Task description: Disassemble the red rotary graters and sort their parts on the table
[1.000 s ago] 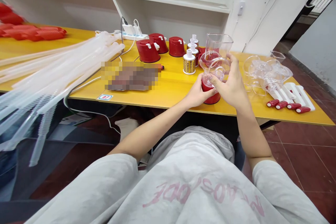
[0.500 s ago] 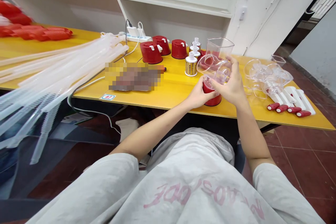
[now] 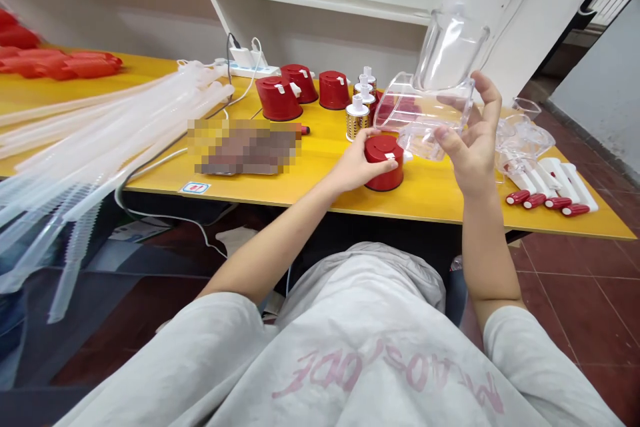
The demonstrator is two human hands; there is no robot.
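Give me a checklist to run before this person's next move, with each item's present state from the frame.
1. Left hand holding the red base: ok, fingers and thumb around it.
2. Base standing on the yellow table: ok, wider end down.
3. Right hand holding the clear housing: ok, gripped at its right end.
4. Housing not touching the base's white knob: cannot tell, they nearly meet in this view.
5. Housing upright: not ok, its square chute leans right.
6. Nearest metal drum upright: ok, white stem on top.
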